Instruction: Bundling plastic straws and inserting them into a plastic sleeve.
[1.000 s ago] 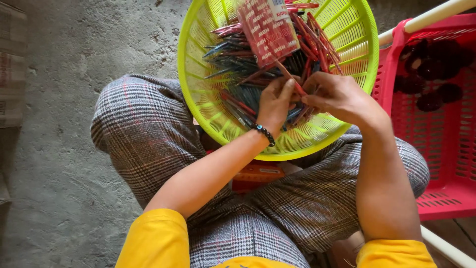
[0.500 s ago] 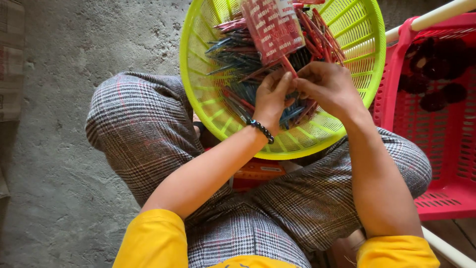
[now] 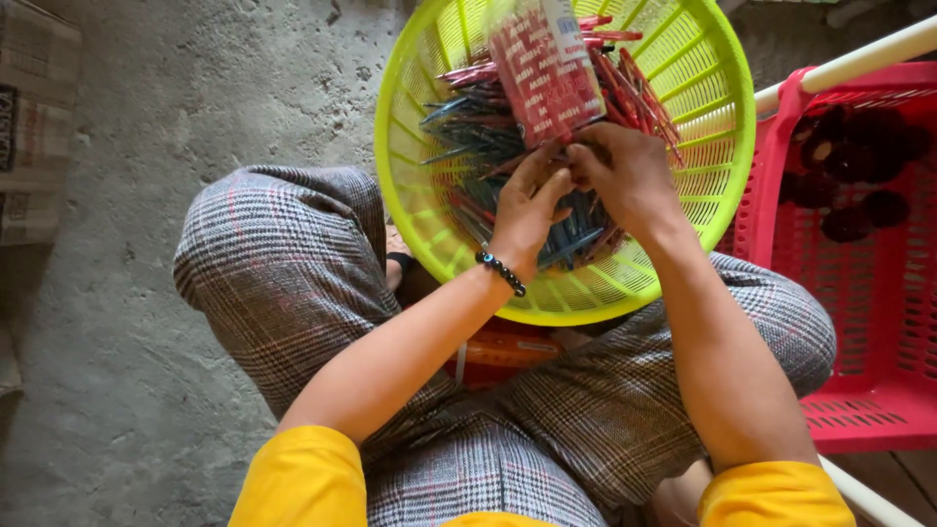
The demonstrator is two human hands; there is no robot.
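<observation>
Both hands are meeting at the red packet's [image 3: 545, 73] near end, left hand [image 3: 532, 207] and right hand [image 3: 625, 176] pinching it, its long axis running toward 11 o'clock over the yellow-green basket [image 3: 717, 195].

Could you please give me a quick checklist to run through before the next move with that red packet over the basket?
1. Left hand on the red packet: ok, fingertips at its lower edge.
2. Right hand on the packet: ok, pinching the same edge.
3. Packet over the yellow-green basket: ok.
4. Basket steady on the lap: ok, resting across both knees.
5. Packet open or sealed: cannot tell, blurred.
6. Red crate within reach: ok, beside the right knee.
</observation>
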